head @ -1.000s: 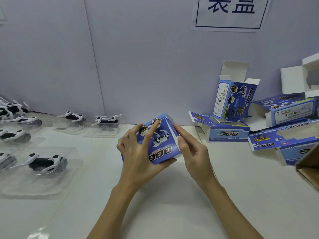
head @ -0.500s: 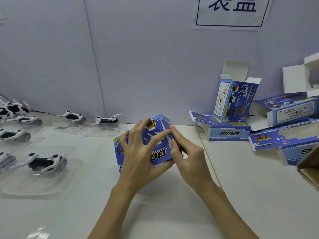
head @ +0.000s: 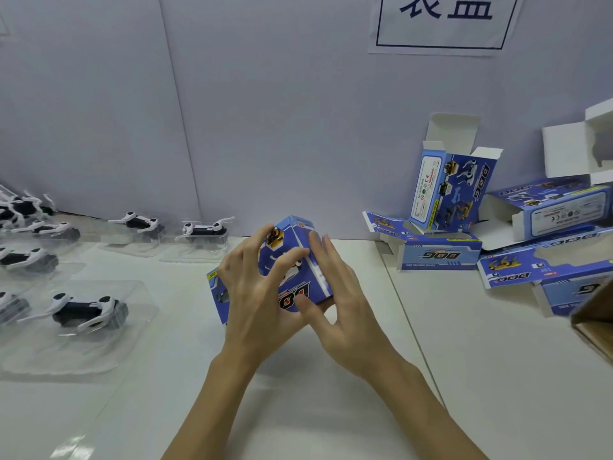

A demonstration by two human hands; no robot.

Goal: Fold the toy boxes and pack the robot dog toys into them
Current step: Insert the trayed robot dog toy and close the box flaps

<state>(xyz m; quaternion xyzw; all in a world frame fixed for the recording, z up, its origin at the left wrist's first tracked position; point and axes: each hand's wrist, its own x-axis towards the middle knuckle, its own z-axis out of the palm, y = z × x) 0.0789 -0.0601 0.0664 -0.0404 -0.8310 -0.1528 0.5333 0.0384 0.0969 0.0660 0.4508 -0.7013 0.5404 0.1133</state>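
Held up over the middle of the white worktop (head: 331, 410): one blue printed cardboard toy box (head: 303, 277), tilted, "DOG" lettering upside down on the near face. Gripped from the left by the left hand (head: 255, 293), fingers curled and spread across the printed face, thumb reaching under the lower edge. Touched on the right end by the right hand (head: 345, 303), fingers fairly straight and laid flat along the box's right side, thumb against the bottom corner. Cannot tell whether the end flap under those fingers is fully tucked.

To the left on the worktop, several black-and-white robot dog toys seated in clear plastic blister trays: nearest one (head: 89, 308) just left of the box, two more (head: 141, 224) and (head: 205, 230) along the wall, others crowded at the left edge (head: 26, 257).

To the right, a loose pile of further blue boxes: one standing open with white flaps up (head: 454, 187), leaning on the wall; one lying flat with "DOG" on its side (head: 438, 255); another open one behind (head: 560, 214); more at the right edge (head: 544, 277). Corner of a brown cardboard carton (head: 593, 320) at far right.

On the pale wall above, a white paper sign (head: 444, 24) with dark characters in a frame.
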